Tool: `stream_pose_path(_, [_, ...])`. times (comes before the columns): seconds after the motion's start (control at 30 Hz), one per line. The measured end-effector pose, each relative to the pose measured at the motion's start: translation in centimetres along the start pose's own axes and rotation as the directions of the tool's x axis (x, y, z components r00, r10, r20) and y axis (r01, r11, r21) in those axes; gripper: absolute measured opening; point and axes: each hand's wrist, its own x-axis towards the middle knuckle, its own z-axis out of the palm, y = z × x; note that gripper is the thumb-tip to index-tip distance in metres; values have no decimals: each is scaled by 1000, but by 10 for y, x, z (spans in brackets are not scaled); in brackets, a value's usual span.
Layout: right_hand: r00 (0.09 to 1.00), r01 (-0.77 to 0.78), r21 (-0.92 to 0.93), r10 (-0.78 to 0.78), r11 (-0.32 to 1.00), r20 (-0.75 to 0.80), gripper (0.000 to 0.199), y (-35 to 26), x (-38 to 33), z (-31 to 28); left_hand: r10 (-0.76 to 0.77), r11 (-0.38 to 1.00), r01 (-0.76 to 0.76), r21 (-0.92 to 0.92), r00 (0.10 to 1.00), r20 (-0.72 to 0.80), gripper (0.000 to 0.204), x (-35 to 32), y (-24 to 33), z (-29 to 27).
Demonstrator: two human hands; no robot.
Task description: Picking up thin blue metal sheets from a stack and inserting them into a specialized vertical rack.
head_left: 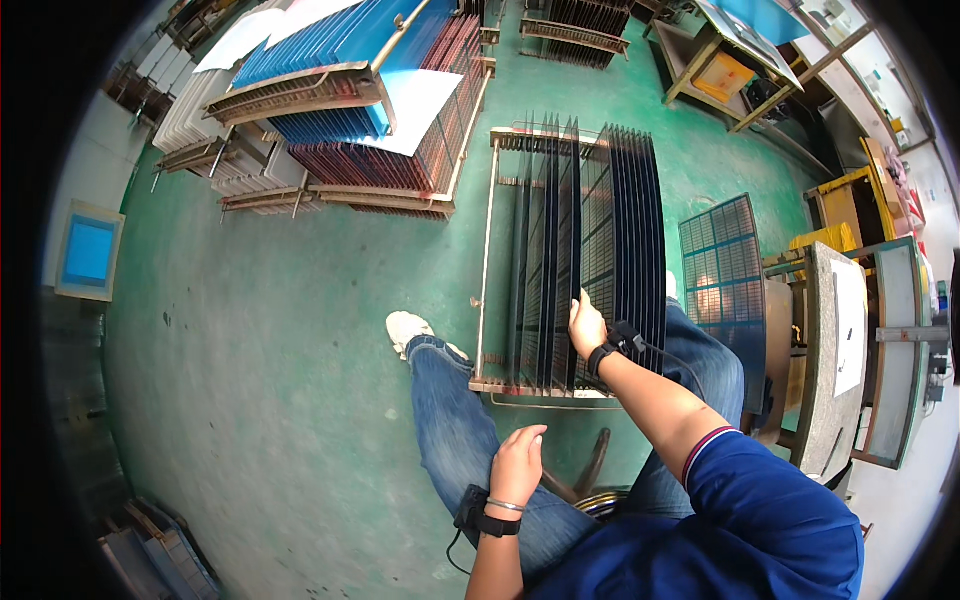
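A metal rack (484, 250) stands on the floor before me, filled with several thin dark panels (637, 240) set upright side by side. Some of them show a fine see-through grid. My right hand (588, 326) is closed on the near upper edge of one dark panel (575, 220) around the middle of the rack. Over my left thigh, my left hand (516, 466) is loosely curled with nothing visible in it, apart from the rack.
Racks of blue sheets (330, 60) and reddish panels (440, 140) stand far left. A gridded panel (722, 262) leans upright right of my knee, near a workbench (830, 360). A wooden table (735, 60) is at far right. Green floor (270, 350) lies to my left.
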Motion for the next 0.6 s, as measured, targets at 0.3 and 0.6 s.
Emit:
stream_pose_path(0.3, [971, 150, -150, -117, 977, 208, 36, 11, 24, -18, 29, 998, -30, 58, 1000, 8, 17, -7, 0, 10])
stream_pose_path(0.6, [958, 232, 101, -245, 967, 146, 27, -78, -47, -310, 108, 989, -115, -98, 992, -69, 17, -11, -4, 7])
